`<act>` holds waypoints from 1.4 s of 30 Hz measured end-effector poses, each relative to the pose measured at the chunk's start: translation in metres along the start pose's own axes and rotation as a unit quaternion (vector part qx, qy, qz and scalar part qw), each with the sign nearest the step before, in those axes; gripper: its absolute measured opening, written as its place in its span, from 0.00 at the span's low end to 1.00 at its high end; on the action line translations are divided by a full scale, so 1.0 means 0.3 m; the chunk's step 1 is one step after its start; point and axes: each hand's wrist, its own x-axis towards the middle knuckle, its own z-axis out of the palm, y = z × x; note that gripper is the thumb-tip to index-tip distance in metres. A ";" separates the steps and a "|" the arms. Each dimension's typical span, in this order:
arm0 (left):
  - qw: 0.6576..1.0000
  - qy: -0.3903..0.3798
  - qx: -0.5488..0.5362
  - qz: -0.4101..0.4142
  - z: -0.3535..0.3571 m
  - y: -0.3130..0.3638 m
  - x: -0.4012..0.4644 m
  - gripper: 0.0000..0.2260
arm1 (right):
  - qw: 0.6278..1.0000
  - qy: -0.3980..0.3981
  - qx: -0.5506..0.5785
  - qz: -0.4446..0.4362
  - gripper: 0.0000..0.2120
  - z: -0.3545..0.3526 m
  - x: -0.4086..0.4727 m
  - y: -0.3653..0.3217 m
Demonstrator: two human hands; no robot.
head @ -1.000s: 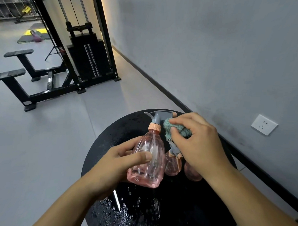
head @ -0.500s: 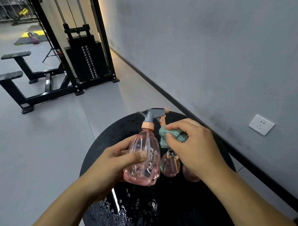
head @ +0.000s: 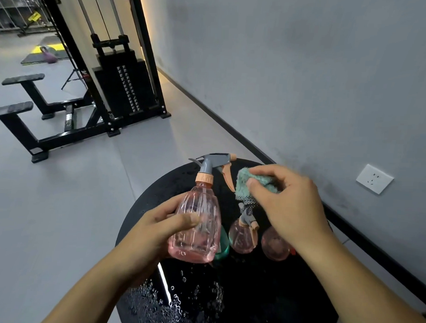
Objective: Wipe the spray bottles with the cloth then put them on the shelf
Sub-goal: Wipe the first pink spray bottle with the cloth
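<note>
At lower centre of the frame, above a wet black table [head: 299,297], the left hand [head: 156,229] gripped a pink spray bottle [head: 197,223] while the right hand [head: 290,202] pinched a teal cloth [head: 247,184]; the bottle, possibly wet, could slip

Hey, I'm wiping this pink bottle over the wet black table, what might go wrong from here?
The clear pink plastic spray bottle looks wet, so it may slip from your left hand. Water droplets on the round black table could re-wet it if you set it down. Your right hand with the teal cloth might knock over the two small pink bottles beneath.
</note>
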 end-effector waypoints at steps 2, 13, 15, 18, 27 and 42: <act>1.000 -0.017 -0.006 0.001 -0.001 -0.001 -0.003 0.27 | 0.998 0.008 0.059 0.033 0.07 -0.001 0.009 0.004; 1.000 -0.027 0.004 0.004 -0.001 0.000 -0.006 0.28 | 0.989 -0.084 0.098 0.073 0.07 -0.021 -0.001 -0.022; 0.999 -0.037 0.007 -0.002 0.001 -0.001 -0.005 0.29 | 0.991 -0.064 0.101 0.056 0.07 -0.019 -0.001 -0.018; 0.999 -0.035 0.014 0.002 0.004 -0.002 -0.007 0.28 | 0.991 -0.088 0.081 0.054 0.07 -0.022 -0.003 -0.008; 1.000 -0.019 0.003 0.007 -0.010 -0.007 -0.004 0.28 | 0.995 -0.066 0.054 0.042 0.06 0.009 -0.017 0.004; 0.999 -0.042 0.007 0.017 -0.023 -0.009 -0.003 0.29 | 0.974 -0.142 0.131 0.115 0.06 -0.016 0.006 0.007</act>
